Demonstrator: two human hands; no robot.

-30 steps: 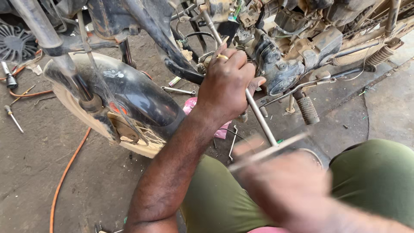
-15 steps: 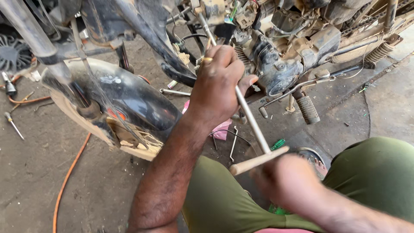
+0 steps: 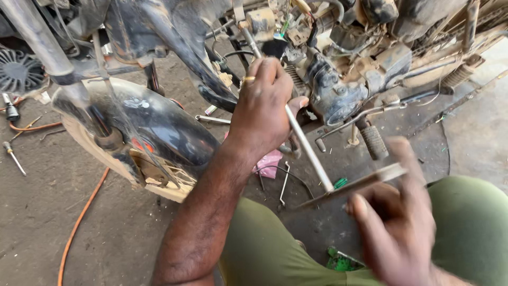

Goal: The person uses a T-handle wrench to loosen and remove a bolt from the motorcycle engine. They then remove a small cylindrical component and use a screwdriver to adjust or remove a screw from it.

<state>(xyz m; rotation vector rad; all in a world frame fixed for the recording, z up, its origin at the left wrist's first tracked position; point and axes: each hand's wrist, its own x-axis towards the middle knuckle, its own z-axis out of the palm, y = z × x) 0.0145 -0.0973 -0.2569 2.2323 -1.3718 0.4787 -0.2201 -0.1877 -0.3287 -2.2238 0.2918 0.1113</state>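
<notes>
Head view, nearest zone: the right hand (image 3: 402,233) occupied the lower right of the frame and was motion-blurred. Its fingers (image 3: 370,212) were curled around the handle of a long, flat-looking tool (image 3: 360,184), probably a hammer handle or bar; the blur prevented identification. The tool lay tilted, its far end near the lower end of a metal rod (image 3: 307,145). Contact between tool and rod could not be confirmed. Both knees, in olive-green trousers (image 3: 264,249), sat directly below the hands. A small green object (image 3: 338,260) lay on the ground between the knees.

Middle zone: the left hand (image 3: 262,108) was closed around the metal rod near its upper part, fingers wrapped tight, thumb pressed along the shaft. A gold ring (image 3: 248,79) showed on one finger. The rod ran diagonally, from the engine area at upper left down to lower right, ending beside a green-tipped piece (image 3: 340,183). A pink rag (image 3: 270,161) and loose wire parts (image 3: 284,185) lay on the dirt floor under the left wrist.

Far zone: a motorcycle (image 3: 338,79) stood stripped, with engine block, wiring and a footpeg (image 3: 373,142) exposed. Its black front mudguard (image 3: 159,127) and wheel sat to the left. An orange hose (image 3: 79,222) crossed the floor at far left, near a screwdriver (image 3: 13,158).
</notes>
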